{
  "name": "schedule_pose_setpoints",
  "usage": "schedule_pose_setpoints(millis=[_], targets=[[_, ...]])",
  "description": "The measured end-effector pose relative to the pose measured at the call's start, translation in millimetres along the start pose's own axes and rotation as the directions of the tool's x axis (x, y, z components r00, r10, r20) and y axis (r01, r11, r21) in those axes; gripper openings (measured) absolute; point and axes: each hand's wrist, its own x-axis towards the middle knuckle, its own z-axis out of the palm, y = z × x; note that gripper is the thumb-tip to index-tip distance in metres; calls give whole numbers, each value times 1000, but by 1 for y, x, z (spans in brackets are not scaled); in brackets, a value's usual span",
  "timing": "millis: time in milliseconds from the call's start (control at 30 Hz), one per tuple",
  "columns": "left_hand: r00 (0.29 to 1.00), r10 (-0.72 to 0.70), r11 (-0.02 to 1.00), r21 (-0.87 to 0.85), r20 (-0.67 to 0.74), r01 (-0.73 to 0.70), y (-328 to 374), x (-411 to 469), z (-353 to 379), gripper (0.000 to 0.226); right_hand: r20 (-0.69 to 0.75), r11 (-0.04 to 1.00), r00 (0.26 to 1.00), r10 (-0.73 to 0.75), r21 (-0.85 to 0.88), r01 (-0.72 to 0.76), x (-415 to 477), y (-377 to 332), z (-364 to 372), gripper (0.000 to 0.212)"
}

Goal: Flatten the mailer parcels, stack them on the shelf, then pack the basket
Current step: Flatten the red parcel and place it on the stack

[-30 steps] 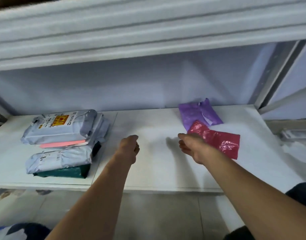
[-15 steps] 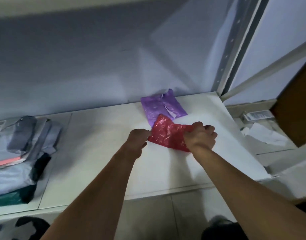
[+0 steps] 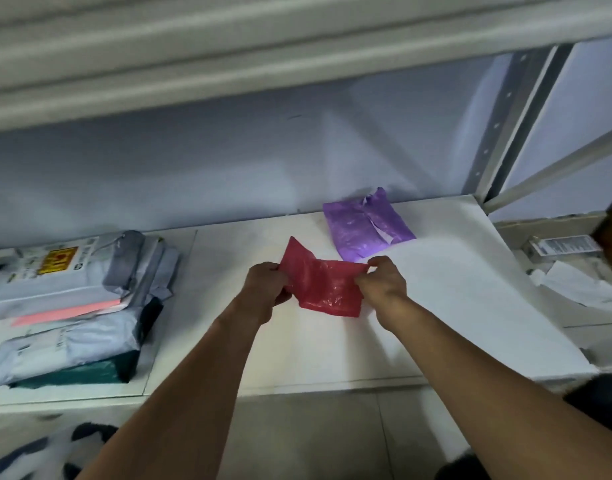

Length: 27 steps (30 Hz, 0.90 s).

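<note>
Head view | red mailer [image 3: 327, 285] is held between the hands, over the shelf [image 3: 453, 306] | left hand [image 3: 266, 285] is clamped on its left edge, right hand [image 3: 384, 284] pinched on its right | judged light, limp, slick; opposite edges are best gripped

We show a red mailer [image 3: 323, 289], plain throughout; a purple mailer [image 3: 361, 228] with a small white patch; a white shelf [image 3: 453, 306]; pale grey mailers [image 3: 72, 285], one carrying a yellow label [image 3: 57, 260]; a salmon-pink mailer [image 3: 65, 312]; a dark green mailer [image 3: 76, 374]; and a blue-grey back wall [image 3: 193, 168].
</note>
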Motion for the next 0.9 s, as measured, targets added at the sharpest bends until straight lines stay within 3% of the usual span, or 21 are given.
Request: schedule_pose_setpoints(millis=[100, 133, 267, 400, 467, 533, 633, 700, 800, 900], targets=[[1000, 7, 999, -46, -26, -8, 2, -12, -36, 22, 108, 988, 994, 23, 147, -38, -17, -10, 17, 57], [998, 0, 999, -53, -62, -4, 1, -18, -53, 23, 170, 986, 985, 10, 164, -39, -24, -12, 27, 54], [979, 6, 992, -126, -205, -32, -6, -28, -98, 30, 362, 994, 931, -50, 105, 12, -50, -19, 49, 5], [950, 16, 969, -228, -312, -91, -22, -31, -133, 29, 452, 993, 889, -70, 114, 20, -63, -21, 65, 5], [966, -15, 954, -292, -257, -62, -33, -31, -146, 27, 451, 992, 890, -68, 128, 11, -60, -20, 69, 7], [991, -70, 962, -271, -112, 37, -42, -34, -154, 21, 414, 987, 908, -62, 158, -4, -54, -18, 70, 11], [978, -154, 988, -10, 142, 157, -49, -38, -159, 16, 339, 975, 939, -55, 222, -23, -44, -13, 69, 15], [956, -183, 983, 64, 228, 173, -48, -39, -154, 17, 330, 966, 942, -55, 256, -33, -40, -9, 70, 18], [939, -215, 976, 26, 267, 216, -46, -28, -143, 49, 359, 974, 931, -69, 226, -15, -36, -4, 75, 21], [968, -208, 977, -17, 141, 213, -49, -10, -134, 63, 392, 985, 917, -72, 171, 4, -30, 1, 77, 21]])
